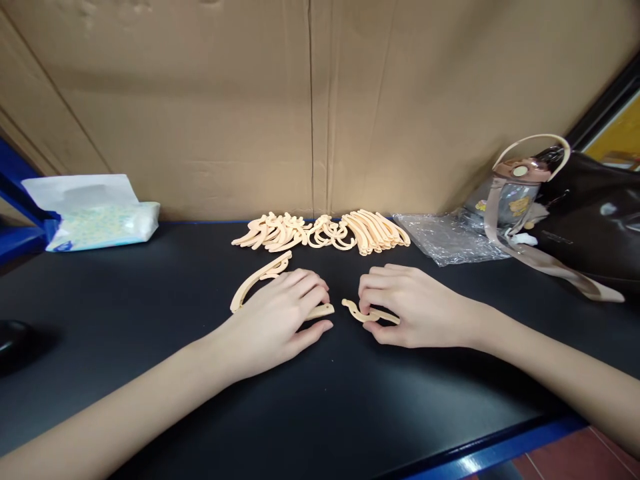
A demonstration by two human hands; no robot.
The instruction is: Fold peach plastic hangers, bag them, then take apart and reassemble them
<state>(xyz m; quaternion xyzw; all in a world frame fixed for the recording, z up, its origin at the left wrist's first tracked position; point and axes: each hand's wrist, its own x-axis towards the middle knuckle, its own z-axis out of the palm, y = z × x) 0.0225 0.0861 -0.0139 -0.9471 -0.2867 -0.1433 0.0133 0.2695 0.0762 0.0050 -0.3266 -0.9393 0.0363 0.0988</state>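
Observation:
My left hand is closed around a beige bar, whose end with a small hole sticks out between thumb and fingers. Most of that bar is hidden under the palm. Opposite it, across a narrow gap, my right hand pinches a beige S-curved piece with a rounded knob at its tip, low over the tabletop. Just beyond my left hand lies a longer curved beige arm with a smaller curved part against it, partly covered by the hand.
Along the back of the black table lie beige pieces in groups: knobbed ones, hooks and long arms. A tissue pack stands left. Clear plastic wrap, a strapped bottle and a dark bag are right.

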